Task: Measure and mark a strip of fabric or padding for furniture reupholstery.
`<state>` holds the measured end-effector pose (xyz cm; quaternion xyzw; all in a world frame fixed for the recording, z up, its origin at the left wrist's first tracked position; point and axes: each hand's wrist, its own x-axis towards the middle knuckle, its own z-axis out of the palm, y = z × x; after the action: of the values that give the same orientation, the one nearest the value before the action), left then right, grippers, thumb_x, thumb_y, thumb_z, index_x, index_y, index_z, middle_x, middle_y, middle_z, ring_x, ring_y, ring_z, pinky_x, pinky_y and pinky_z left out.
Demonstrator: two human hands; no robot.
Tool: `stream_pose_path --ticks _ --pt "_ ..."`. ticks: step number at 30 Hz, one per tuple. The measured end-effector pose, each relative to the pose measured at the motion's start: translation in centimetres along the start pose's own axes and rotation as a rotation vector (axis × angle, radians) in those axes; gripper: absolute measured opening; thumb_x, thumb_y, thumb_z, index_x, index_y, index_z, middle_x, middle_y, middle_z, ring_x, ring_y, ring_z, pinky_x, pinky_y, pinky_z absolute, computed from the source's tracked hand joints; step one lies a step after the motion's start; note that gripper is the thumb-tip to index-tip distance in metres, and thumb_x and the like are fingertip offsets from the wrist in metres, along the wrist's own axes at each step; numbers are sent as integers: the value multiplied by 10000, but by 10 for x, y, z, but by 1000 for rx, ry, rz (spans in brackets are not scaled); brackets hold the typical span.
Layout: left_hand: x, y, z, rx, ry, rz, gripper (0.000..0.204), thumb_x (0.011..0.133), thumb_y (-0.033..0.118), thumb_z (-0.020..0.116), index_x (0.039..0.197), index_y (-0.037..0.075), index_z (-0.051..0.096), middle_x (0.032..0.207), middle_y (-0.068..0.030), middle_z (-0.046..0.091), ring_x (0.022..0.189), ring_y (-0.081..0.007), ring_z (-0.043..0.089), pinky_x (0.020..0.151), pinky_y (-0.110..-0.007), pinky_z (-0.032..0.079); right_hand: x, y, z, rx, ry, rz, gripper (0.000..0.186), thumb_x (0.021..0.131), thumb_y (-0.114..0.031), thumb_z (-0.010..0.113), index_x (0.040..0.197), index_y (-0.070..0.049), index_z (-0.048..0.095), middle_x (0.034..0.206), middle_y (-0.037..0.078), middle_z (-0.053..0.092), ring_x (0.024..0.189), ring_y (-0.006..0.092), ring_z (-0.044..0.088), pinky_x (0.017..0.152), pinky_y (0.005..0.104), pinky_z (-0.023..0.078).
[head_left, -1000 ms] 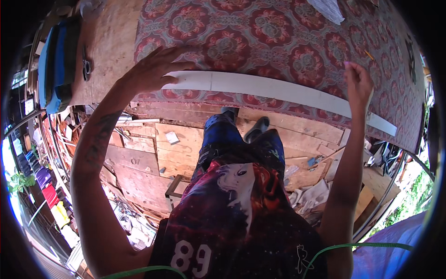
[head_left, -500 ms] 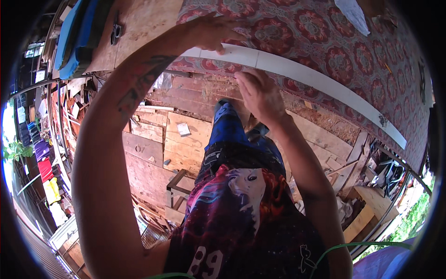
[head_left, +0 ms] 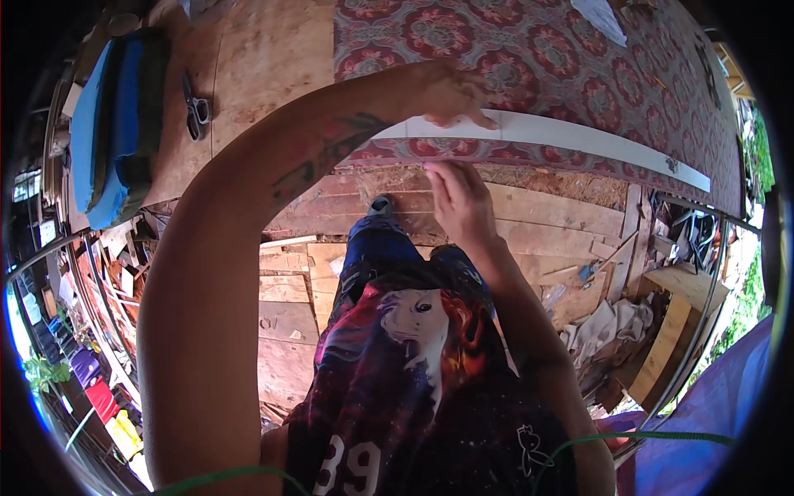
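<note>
A red and grey patterned fabric (head_left: 529, 50) covers the right part of the wooden worktop in front of me. Along its near edge lies a long, flat white strip (head_left: 595, 142), with thin lines across its left part. My left hand (head_left: 455, 95) reaches across and rests on this strip, its fingers spread and partly bent. Lower down, my right hand (head_left: 465, 205) hangs by the fabric's near edge. Its fingers are loosely extended side by side, the tips close to that edge; I see nothing held in them.
Dark-handled scissors (head_left: 197, 112) lie on bare wood at left, beside stacked blue foam pieces (head_left: 103, 145). A pale sheet (head_left: 600, 21) lies on the fabric's far side. Below are floor boards (head_left: 289, 322), a wooden box (head_left: 674, 318) and a crumpled cloth (head_left: 612, 322).
My left hand has moved right along the white strip. The right hand stays near the fabric edge, its fingers now pointing more upward. The view has shifted, showing more worktop at left.
</note>
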<state>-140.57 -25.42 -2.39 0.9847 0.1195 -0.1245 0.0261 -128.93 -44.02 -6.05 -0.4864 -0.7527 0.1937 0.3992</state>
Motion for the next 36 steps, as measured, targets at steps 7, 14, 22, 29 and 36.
stream_pose_path --ticks 7,14,22,29,36 --pt "27 -12 -3 -185 -334 -7 767 875 178 723 1510 492 430 1637 0 372 1509 -268 338 1198 -437 394 48 -9 83 -342 -219 -456 298 800 -96 668 1087 -16 670 1084 116 607 1023 270 632 864 377 564" --pt "24 -14 -1 -355 -291 -27 791 816 140 763 1468 496 493 1563 -5 483 1439 -271 423 1180 -414 411 56 -23 101 -495 -271 -635 262 813 -137 633 1027 -15 722 1172 167 609 1130 368 609 943 459 545" --pt "23 -13 -1 -262 -213 21 831 760 110 792 1469 447 518 1474 16 563 1377 -257 471 1145 -408 438 55 -23 84 -699 -328 -635 192 797 -144 663 908 -1 726 1011 147 613 966 294 608 800 381 560" --pt "26 -14 -6 -307 -278 6 807 774 128 787 1476 423 521 1470 28 563 1379 -245 464 1170 -406 405 49 6 24 -702 -393 -534 270 797 -105 680 1029 32 673 1000 96 579 944 222 597 792 354 559" --pt "16 -3 -14 -176 -251 -22 783 813 155 776 1467 486 499 1503 4 547 1448 -253 415 1223 -448 337 45 18 37 -712 -364 -645 235 809 -121 667 983 34 696 967 115 591 959 266 601 814 378 565"
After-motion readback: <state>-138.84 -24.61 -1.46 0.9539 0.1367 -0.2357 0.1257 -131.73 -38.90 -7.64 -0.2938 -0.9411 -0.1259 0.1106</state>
